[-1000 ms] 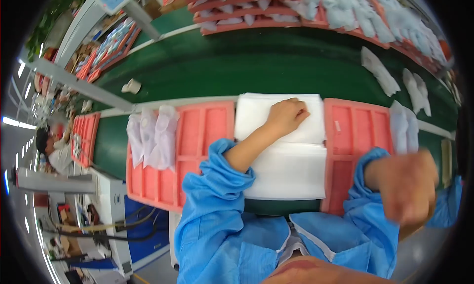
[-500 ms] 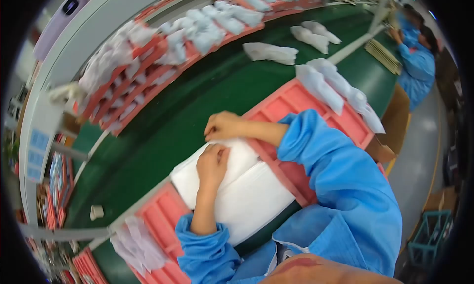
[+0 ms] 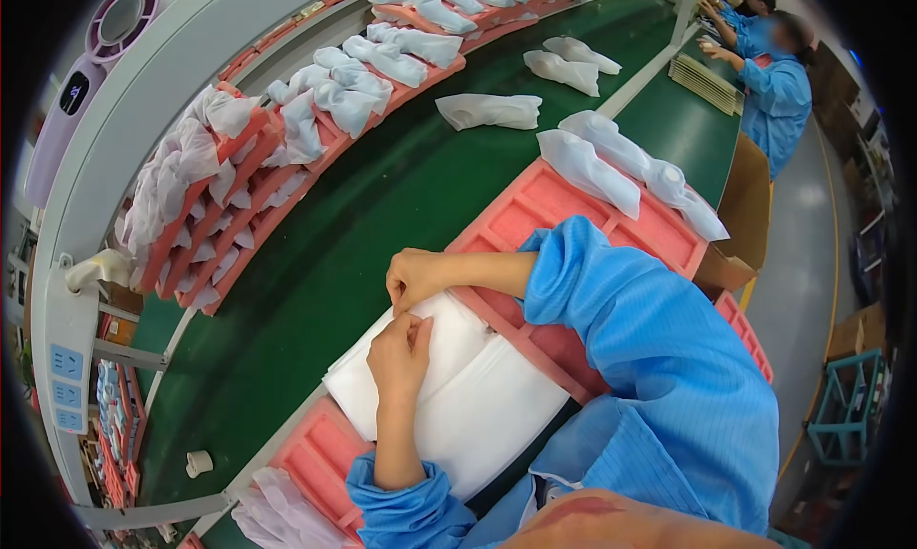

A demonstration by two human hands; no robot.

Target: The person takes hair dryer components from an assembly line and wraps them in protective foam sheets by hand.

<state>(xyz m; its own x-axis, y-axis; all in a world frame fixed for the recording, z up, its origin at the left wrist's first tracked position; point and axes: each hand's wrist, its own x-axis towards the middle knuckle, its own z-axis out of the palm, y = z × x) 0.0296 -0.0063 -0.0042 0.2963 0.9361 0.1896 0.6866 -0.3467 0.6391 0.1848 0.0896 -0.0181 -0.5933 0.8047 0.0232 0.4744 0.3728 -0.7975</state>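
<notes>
Two stacks of thin white sheets or flat bags (image 3: pixel 497 396) lie side by side in front of me; I cannot tell which they are. At the far edge of the left stack (image 3: pixel 449 344), my left hand (image 3: pixel 399 353) rests with bent fingers closed near its top corner. Just beyond it, my right hand (image 3: pixel 420 277) is closed in a pinch, its fingertips pointing down beside the left fingertips. Whatever lies between the fingers is hidden. Under my right forearm is a pink compartment tray (image 3: pixel 521 210), carrying white-wrapped items (image 3: pixel 590 172) on its far end.
Another pink tray (image 3: pixel 320 453) with wrapped items stands at lower left. Stacked pink trays (image 3: pixel 258 191) full of wrapped pieces line the far side of the green table (image 3: pixel 315 263). A small white cup (image 3: pixel 199 464) sits at left. Co-workers (image 3: pixel 778 81) stand at upper right.
The view has shifted and become sharper. My hands stay at the far edge of the white stack, the right hand's fingers now pointing more downward, near the left fingertips.
</notes>
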